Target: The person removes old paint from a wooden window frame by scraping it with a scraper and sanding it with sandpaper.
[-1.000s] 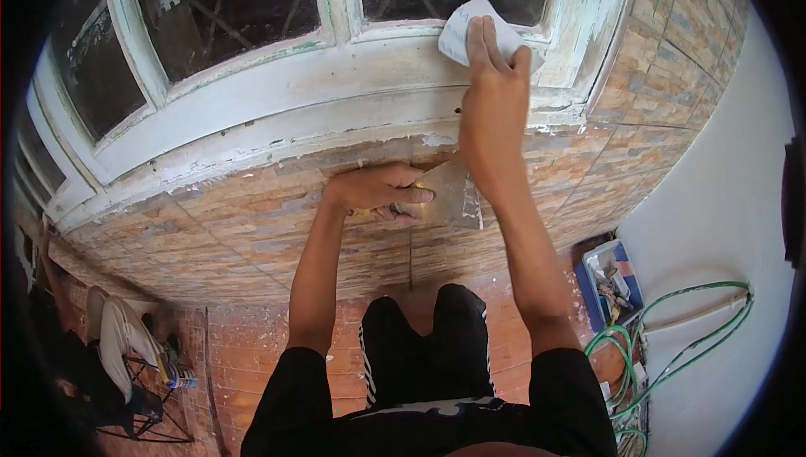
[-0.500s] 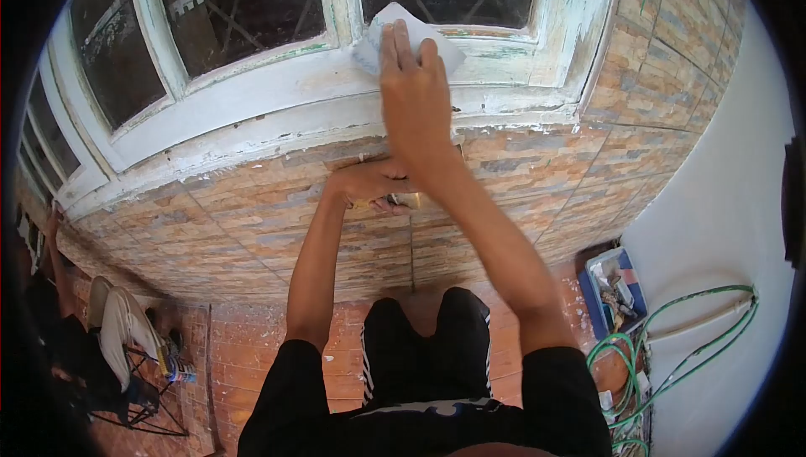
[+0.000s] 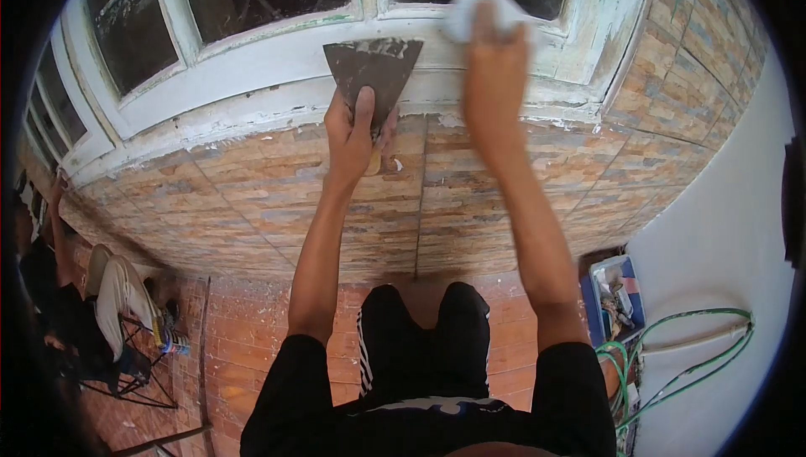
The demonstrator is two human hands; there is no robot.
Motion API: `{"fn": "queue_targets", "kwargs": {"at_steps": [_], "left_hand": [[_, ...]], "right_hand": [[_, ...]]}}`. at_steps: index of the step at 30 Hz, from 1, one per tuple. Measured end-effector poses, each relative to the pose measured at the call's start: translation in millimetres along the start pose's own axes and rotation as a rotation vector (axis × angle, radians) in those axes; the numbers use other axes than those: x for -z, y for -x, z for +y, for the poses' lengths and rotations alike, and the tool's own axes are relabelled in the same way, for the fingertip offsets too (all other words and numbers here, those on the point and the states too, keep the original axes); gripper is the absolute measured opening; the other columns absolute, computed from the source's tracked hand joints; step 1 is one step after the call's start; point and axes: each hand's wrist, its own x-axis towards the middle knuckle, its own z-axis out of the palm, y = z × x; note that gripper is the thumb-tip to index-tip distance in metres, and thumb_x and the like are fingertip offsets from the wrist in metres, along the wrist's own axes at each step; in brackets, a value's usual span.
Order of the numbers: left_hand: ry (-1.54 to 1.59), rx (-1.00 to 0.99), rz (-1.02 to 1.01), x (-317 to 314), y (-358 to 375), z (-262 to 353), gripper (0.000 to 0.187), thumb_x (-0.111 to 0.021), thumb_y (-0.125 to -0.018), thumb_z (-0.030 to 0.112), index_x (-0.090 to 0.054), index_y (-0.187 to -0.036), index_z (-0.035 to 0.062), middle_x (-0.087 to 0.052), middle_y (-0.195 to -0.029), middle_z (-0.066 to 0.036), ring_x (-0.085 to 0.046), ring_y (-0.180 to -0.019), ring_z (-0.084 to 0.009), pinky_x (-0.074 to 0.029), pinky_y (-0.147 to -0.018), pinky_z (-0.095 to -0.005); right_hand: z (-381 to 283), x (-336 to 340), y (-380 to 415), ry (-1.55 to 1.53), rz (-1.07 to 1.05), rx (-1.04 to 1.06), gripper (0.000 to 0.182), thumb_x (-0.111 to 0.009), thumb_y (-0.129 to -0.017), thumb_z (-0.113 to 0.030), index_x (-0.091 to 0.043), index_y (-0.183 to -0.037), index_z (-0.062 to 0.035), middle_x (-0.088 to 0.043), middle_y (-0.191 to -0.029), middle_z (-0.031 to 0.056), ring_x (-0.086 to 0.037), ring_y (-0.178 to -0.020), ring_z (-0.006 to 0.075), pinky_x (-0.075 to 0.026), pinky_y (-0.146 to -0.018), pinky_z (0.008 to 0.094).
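Blurring white cloth (image 3: 478, 5) under right hand (image 3: 495, 79).

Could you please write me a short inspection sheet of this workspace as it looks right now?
Surface: window frame, white paint worn and flaking; tiled wall below it.
Job's things: scraper, wide blade up against the frame; white sheet pressed on the frame, blurred.
Clutter: blue box of odds and ends on the floor at right.
Grippers: left hand grips the scraper handle; right hand presses the sheet.
Cables: green hose looped on the floor at right.
Surroundings: brick floor; another person at far left.
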Motion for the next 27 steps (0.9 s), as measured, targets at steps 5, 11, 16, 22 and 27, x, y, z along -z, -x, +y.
{"fn": "queue_targets", "kwargs": {"at_steps": [5, 11, 16, 22, 27], "left_hand": [[0.035, -0.195, 0.116, -10.0, -8.5, -9.9, 0.028, -0.041, -0.107, 0.027, -0.044, -0.113, -0.0008, -0.060, -0.072, -0.012, -0.049, -0.043, -0.0112, -0.041, -0.037, -0.0256], [0.014, -0.226, 0.190, -14.7, -2.0, -18.0, 0.029, -0.040, -0.107, 0.028, -0.043, -0.114, -0.0002, -0.060, -0.072, -0.012, -0.048, -0.042, -0.0110, -0.040, -0.036, -0.0246], [0.008, -0.189, 0.164, -13.3, -6.6, -17.3, 0.029, -0.040, -0.107, 0.029, -0.042, -0.114, 0.0003, -0.060, -0.073, -0.012, -0.048, -0.042, -0.0111, -0.039, -0.035, -0.0248], [0.043, -0.176, 0.222, -11.4, -3.7, -9.2, 0.030, -0.041, -0.107, 0.030, -0.042, -0.113, 0.0010, -0.060, -0.073, -0.012, -0.047, -0.040, -0.0120, -0.039, -0.033, -0.0257], [0.087, -0.171, 0.239, -11.7, -1.3, -15.1, 0.028, -0.042, -0.107, 0.030, -0.044, -0.110, 0.0015, -0.060, -0.071, -0.013, -0.046, -0.037, -0.0150, -0.040, -0.033, -0.0281]], "right_hand": [[8.0, 1.7, -5.6, -0.256, -0.029, 0.133, 0.042, -0.059, -0.079, 0.004, -0.063, -0.121, 0.0051, -0.061, -0.130, 0.0187, -0.060, -0.093, 0.0370, -0.051, -0.088, 0.0434], [15.6, 16.9, -2.8, -0.277, -0.133, 0.098, 0.045, -0.058, -0.082, 0.004, -0.059, -0.128, 0.0049, -0.061, -0.131, 0.0196, -0.058, -0.086, 0.0347, -0.052, -0.084, 0.0413], [-21.5, 6.9, 14.0, -0.153, -0.076, -0.047, 0.043, -0.060, -0.081, 0.003, -0.062, -0.123, 0.0060, -0.063, -0.130, 0.0175, -0.054, -0.089, 0.0314, -0.051, -0.083, 0.0384], [-25.0, 12.1, 5.6, -0.332, -0.023, -0.118, 0.049, -0.060, -0.076, 0.005, -0.062, -0.125, 0.0038, -0.061, -0.129, 0.0223, -0.054, -0.092, 0.0320, -0.050, -0.083, 0.0390], [-24.2, 21.0, 0.5, -0.972, -0.137, -0.452, 0.055, -0.054, -0.078, 0.010, -0.053, -0.133, 0.0069, -0.060, -0.131, 0.0218, -0.056, -0.092, 0.0348, -0.049, -0.089, 0.0400]]}}
